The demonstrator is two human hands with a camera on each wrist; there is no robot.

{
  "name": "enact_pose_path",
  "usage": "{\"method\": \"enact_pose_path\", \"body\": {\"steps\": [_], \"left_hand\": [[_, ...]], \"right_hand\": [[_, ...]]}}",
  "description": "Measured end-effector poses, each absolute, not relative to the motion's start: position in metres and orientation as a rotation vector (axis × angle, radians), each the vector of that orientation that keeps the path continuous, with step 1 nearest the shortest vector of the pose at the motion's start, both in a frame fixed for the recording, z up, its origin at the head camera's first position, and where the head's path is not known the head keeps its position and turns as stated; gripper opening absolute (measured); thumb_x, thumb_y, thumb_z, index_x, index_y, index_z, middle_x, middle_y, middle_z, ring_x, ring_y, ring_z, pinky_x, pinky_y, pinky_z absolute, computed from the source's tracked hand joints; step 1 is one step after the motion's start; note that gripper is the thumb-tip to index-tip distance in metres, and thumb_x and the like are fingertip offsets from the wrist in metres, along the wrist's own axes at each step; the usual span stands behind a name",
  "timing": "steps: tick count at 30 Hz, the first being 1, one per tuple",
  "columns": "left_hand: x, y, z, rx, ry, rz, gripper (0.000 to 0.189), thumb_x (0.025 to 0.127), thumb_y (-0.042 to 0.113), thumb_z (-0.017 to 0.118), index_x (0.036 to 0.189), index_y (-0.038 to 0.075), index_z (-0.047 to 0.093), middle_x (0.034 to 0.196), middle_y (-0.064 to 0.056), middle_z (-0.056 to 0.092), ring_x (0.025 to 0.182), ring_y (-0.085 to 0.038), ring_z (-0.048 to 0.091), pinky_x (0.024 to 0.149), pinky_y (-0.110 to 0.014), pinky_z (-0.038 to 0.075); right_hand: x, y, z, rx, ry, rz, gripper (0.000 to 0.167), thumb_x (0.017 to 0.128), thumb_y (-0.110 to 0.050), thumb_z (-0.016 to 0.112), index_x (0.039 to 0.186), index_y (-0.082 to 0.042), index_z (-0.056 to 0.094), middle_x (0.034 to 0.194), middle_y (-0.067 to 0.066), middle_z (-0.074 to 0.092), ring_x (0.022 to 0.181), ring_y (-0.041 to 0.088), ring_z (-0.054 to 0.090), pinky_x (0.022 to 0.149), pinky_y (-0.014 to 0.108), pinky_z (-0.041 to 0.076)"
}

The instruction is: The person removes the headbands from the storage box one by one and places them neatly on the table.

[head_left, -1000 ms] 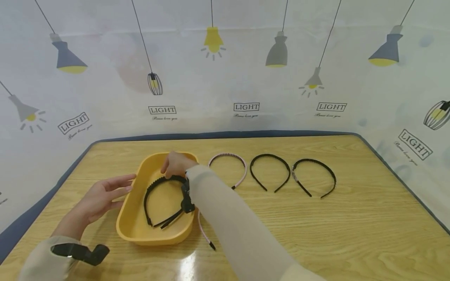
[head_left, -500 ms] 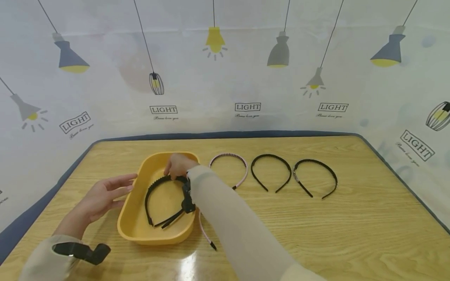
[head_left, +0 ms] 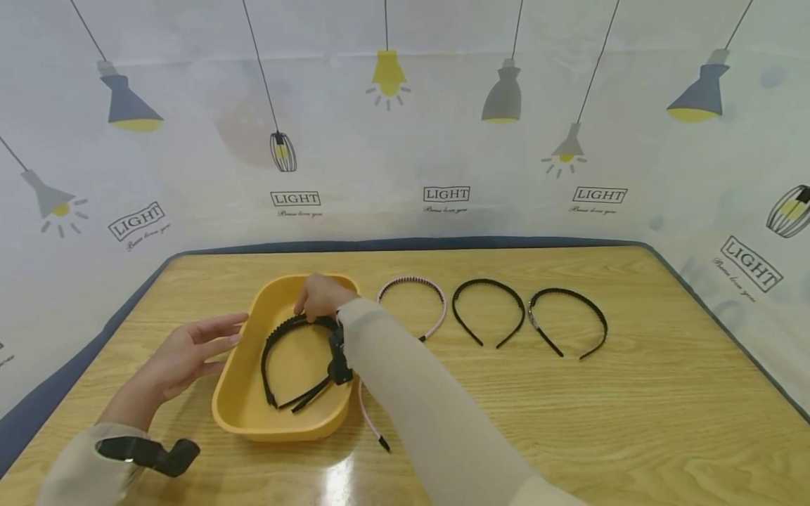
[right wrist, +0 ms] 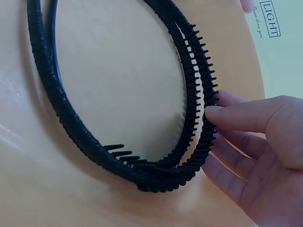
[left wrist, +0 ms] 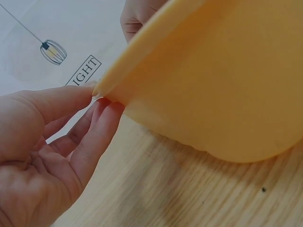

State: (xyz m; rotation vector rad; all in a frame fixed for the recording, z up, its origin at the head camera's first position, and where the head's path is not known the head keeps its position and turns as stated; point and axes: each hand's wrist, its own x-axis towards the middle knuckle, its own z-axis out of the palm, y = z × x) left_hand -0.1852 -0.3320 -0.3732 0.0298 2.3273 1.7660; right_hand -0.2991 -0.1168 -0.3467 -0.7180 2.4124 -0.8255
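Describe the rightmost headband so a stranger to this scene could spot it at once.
On the wooden table, look right of the yellow tray, past a pink headband and a black headband. The rightmost headband, also black, lies last. Unlike that black neighbour, it carries a silvery ornament on its left side.

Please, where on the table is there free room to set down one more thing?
Bare wood lies right of the rightmost black headband and between it and the right sleeve. The yellow basin is crowded: the right hand pinches a toothed headband inside, the left hand grips the basin's rim.
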Motion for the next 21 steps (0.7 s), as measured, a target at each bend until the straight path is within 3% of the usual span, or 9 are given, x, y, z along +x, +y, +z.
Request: {"method": "enact_pose_path", "body": {"steps": [7, 12, 14, 17, 21], "left_hand": [[-0.184, -0.331, -0.372, 0.026, 2.323, 1.768, 0.06, 0.09, 0.025, 0.059, 0.14, 0.001, 0.035, 0.127, -0.018, 0.04, 0.096, -0.006, 0.058, 0.081, -0.037, 0.052], [-0.184, -0.331, -0.371, 0.039, 2.313, 1.779, 0.057, 0.091, 0.023, 0.059, 0.139, 0.001, 0.037, 0.122, -0.011, 0.043, 0.097, -0.004, 0.056, 0.081, -0.037, 0.053], [-0.184, -0.331, -0.371, 0.042, 2.311, 1.78, 0.057, 0.091, 0.023, 0.059, 0.139, 0.002, 0.037, 0.12, -0.009, 0.045, 0.097, -0.004, 0.056, 0.081, -0.037, 0.053], [-0.184, -0.33, -0.371, 0.035, 2.312, 1.777, 0.057, 0.091, 0.024, 0.059, 0.139, 0.002, 0.037, 0.121, -0.011, 0.044, 0.096, -0.005, 0.057, 0.081, -0.038, 0.052], [-0.184, -0.33, -0.371, 0.022, 2.303, 1.782, 0.057, 0.091, 0.024, 0.059, 0.14, 0.003, 0.037, 0.123, -0.012, 0.043, 0.096, -0.005, 0.057, 0.082, -0.038, 0.052]], "right_hand": [[-0.297, -0.113, -0.341, -0.808, 2.417, -0.837, 0.033, 0.083, 0.012, 0.056, 0.108, -0.004, 0.068, 0.11, 0.004, 0.064, 0.07, 0.012, 0.045, 0.042, 0.019, 0.03], [-0.296, -0.113, -0.336, -0.903, 2.434, -0.772, 0.033, 0.084, 0.012, 0.055, 0.109, -0.005, 0.068, 0.109, 0.003, 0.065, 0.077, 0.012, 0.052, 0.045, 0.018, 0.031], [-0.295, -0.113, -0.334, -0.937, 2.446, -0.754, 0.033, 0.084, 0.011, 0.055, 0.109, -0.005, 0.068, 0.109, 0.003, 0.065, 0.087, 0.01, 0.056, 0.047, 0.016, 0.035], [-0.294, -0.113, -0.331, -0.962, 2.457, -0.755, 0.032, 0.084, 0.01, 0.056, 0.109, -0.006, 0.068, 0.109, 0.003, 0.065, 0.102, 0.013, 0.057, 0.052, 0.013, 0.041], [-0.292, -0.115, -0.328, -0.97, 2.469, -0.771, 0.031, 0.084, 0.01, 0.057, 0.108, -0.006, 0.068, 0.107, 0.002, 0.065, 0.106, 0.015, 0.056, 0.057, 0.011, 0.044]]}}
